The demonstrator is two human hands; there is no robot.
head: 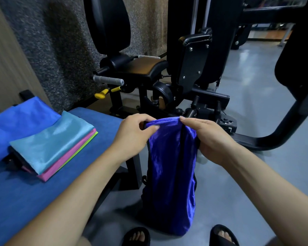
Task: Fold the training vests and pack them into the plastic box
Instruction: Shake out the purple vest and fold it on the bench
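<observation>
A dark blue shiny training vest (pixel 171 174) with black trim hangs lengthwise in the air, reaching almost to the floor. My left hand (pixel 133 134) pinches its top left corner and my right hand (pixel 210 139) pinches its top right corner. On the blue bench (pixel 43 196) to the left lies a stack of folded vests: a light blue one (pixel 48 144) on top, a pink one (pixel 68 160) under it and a green edge (pixel 85 144) below. A brighter blue vest (pixel 16 125) lies behind the stack. No plastic box is in view.
A black gym machine (pixel 149 71) with a padded seat, a grey handle and yellow levers stands right behind the held vest. Its black frame arm (pixel 283 128) curves over the grey floor at the right. My feet in black sandals (pixel 137 237) are at the bottom.
</observation>
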